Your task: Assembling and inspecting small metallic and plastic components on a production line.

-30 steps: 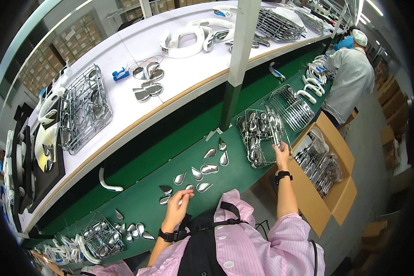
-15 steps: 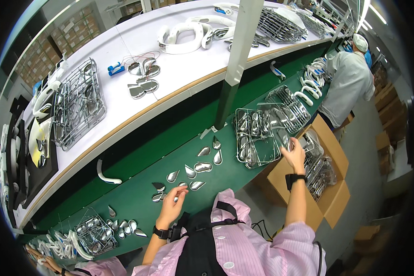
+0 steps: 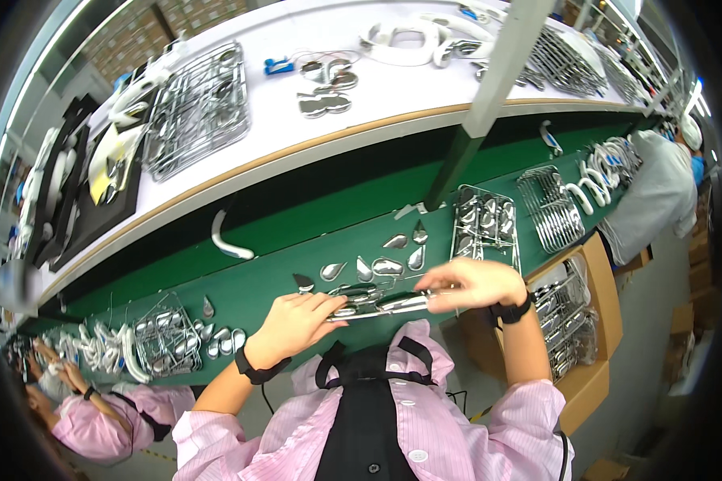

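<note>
Above the near edge of the green bench, a wire rack [image 3: 381, 305] with shiny chrome pieces in it is seen almost edge-on. My left hand [image 3: 295, 322] grips its left end, fingers over the top. At its right end my right hand [image 3: 480, 285] is closed on it, the fingers slightly blurred. Just beyond the rack lie several loose teardrop-shaped chrome pieces [image 3: 387, 266], some partly hidden by it. Another wire rack [image 3: 484, 220] filled with chrome pieces sits on the bench beyond my right hand.
A bare-looking wire rack [image 3: 550, 210] stands farther right. Below it an open cardboard box [image 3: 602, 317] holds racks and clear plastic. A post [image 3: 481, 112] rises by the white shelf [image 3: 273, 136]. Co-workers in pink [image 3: 100, 413] and white [image 3: 658, 180] are at the sides.
My right hand has come from beside the cardboard box to in front of me. Both hands now hold a wire rack level over the bench. The view has shifted.
</note>
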Demonstrator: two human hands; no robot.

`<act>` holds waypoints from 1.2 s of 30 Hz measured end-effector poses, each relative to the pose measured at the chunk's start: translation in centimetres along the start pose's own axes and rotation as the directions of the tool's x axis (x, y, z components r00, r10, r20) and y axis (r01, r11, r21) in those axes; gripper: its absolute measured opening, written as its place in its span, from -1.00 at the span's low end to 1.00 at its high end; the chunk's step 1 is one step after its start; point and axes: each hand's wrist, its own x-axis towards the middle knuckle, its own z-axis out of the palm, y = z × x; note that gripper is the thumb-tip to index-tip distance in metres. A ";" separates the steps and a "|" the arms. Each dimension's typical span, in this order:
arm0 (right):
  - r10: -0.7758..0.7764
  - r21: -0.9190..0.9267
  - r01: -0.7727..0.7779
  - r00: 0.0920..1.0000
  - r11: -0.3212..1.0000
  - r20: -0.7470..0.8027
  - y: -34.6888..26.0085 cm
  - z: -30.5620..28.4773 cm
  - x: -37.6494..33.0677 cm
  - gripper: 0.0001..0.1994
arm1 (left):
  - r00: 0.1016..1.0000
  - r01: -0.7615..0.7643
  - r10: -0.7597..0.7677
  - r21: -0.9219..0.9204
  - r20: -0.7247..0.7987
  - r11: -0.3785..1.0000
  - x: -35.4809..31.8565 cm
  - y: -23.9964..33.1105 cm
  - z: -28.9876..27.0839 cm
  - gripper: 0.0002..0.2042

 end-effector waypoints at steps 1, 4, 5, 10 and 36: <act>-0.027 0.002 0.027 0.994 1.000 -0.104 -0.7 -0.3 1.8 -0.57 | 0.993 0.118 -0.118 -0.029 0.012 0.993 -1.3 -0.2 -0.2 -0.68; -0.292 -0.203 0.210 0.677 0.956 -0.676 2.1 -1.0 6.9 -0.70 | 0.885 0.448 -0.465 -0.248 -0.013 0.859 -5.7 -2.1 1.4 -0.77; -0.172 -0.019 0.263 0.574 0.965 -0.801 2.8 -0.8 8.3 -0.70 | 0.775 0.583 -0.626 -0.478 0.085 0.657 -8.1 -3.5 2.8 -0.73; 0.107 0.488 0.347 0.719 0.801 -0.687 14.8 6.3 13.1 -0.71 | 0.497 0.312 -0.798 -0.928 0.341 -0.203 -15.0 -5.2 7.9 -0.59; 0.236 0.975 0.213 0.952 -0.053 -0.195 11.0 13.6 16.3 -0.62 | 0.275 -0.105 -0.948 -0.975 0.163 -0.198 -12.4 -7.2 9.9 -0.55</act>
